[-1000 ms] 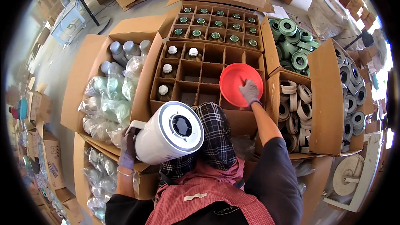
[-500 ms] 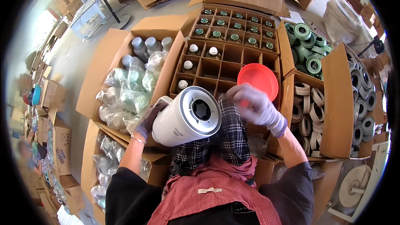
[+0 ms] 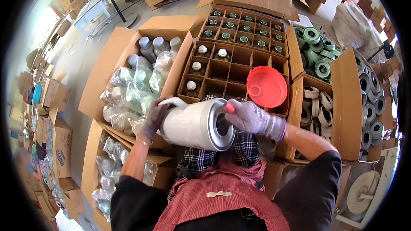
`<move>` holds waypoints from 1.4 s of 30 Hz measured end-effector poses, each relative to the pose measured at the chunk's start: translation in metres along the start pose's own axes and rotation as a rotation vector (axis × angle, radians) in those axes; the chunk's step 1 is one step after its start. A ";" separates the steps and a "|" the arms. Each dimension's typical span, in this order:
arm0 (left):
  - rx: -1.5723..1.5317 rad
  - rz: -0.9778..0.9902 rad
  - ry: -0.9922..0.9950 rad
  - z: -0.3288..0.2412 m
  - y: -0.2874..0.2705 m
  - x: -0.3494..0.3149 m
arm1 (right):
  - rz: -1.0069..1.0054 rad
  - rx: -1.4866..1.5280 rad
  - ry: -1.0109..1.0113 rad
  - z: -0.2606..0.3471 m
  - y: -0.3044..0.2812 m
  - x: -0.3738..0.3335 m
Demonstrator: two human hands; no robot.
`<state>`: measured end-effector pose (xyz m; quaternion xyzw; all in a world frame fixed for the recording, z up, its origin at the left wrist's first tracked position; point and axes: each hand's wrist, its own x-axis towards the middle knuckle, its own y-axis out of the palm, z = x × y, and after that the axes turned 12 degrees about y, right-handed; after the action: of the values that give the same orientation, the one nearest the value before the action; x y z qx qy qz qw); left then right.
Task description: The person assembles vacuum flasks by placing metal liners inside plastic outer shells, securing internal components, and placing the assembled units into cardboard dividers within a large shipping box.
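Observation:
My gloved left hand (image 3: 157, 119) is closed round the handle side of a large white jug (image 3: 186, 125), which looks like a thermos body. The jug lies tilted above my lap, its round grey-rimmed end with a dark opening turned to the right. My gloved right hand (image 3: 250, 117) is closed on a small tool with a red handle (image 3: 230, 108), right at that opening. The tool's working end is hidden. Just beyond my right hand, a red plastic bowl (image 3: 267, 86) with a small pale ring inside rests on the divided carton.
Ahead, a divided carton (image 3: 239, 73) holds several white-capped bottles, with green-topped bottles (image 3: 244, 39) behind. A carton to the left holds bagged parts (image 3: 136, 83) and grey bottles (image 3: 160, 45). Cartons to the right contain green rings (image 3: 322, 68), beige rings (image 3: 326, 99) and grey rings (image 3: 370, 112).
My right hand has moved left and down from beside the red bowl to the jug's end. The jug's opening has turned further right, and my left hand still grips it.

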<state>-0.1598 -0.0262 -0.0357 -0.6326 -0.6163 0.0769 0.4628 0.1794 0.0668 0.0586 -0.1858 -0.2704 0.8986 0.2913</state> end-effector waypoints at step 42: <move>-0.658 0.273 -0.099 -0.065 0.077 0.192 | -0.075 0.566 0.588 -0.185 -0.064 -0.003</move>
<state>-0.0181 0.1198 0.0388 -0.8196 -0.5396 -0.0341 0.1897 0.2998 0.1791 -0.0481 -0.3371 0.0757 0.8349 0.4285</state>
